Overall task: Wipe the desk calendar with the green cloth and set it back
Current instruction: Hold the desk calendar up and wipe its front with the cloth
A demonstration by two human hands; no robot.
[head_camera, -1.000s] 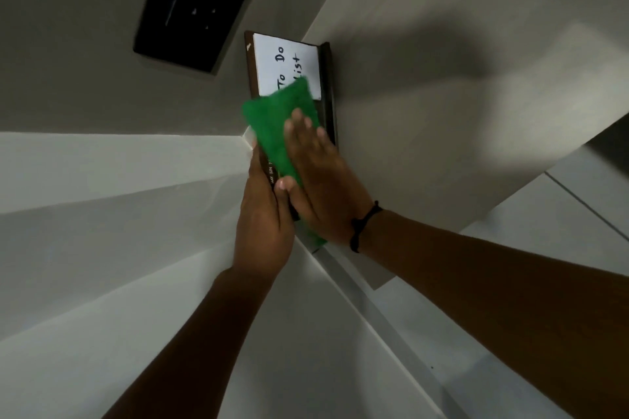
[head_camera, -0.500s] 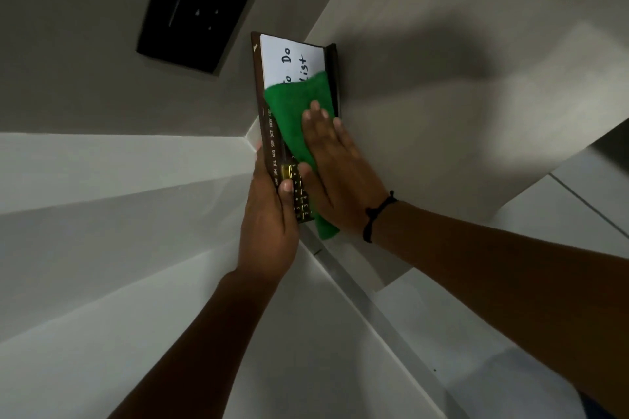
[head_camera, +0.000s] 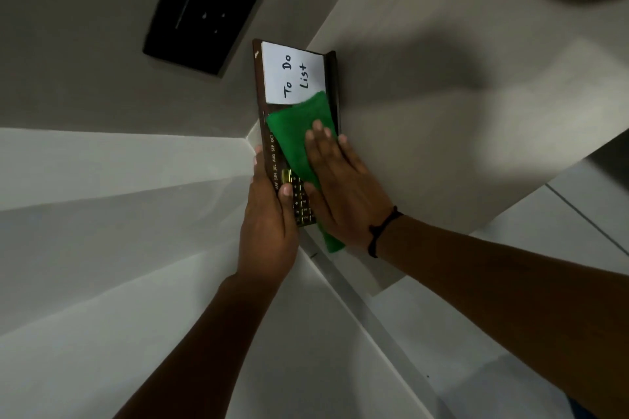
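The desk calendar point(head_camera: 263, 102) is a dark brown wooden board with gold month names and numbers and a white card reading "To Do List" at its far end. My left hand point(head_camera: 267, 224) grips its near left edge, thumb on the face. The green cloth point(head_camera: 294, 136) lies across the calendar's middle, and my right hand point(head_camera: 340, 190) presses flat on it with fingers spread. The cloth's lower corner sticks out under my right wrist. The cloth and my right hand hide much of the calendar's lower face.
A black rectangular device point(head_camera: 211, 0) is mounted on the grey surface beyond the calendar. A pale beige surface point(head_camera: 442, 95) lies to the right, with white panels point(head_camera: 102, 248) at left and below. A dark shadow falls across the beige area.
My right hand has slid the green cloth down the calendar toward me, uncovering the whole "To Do List" card. My left hand keeps the same grip on the edge.
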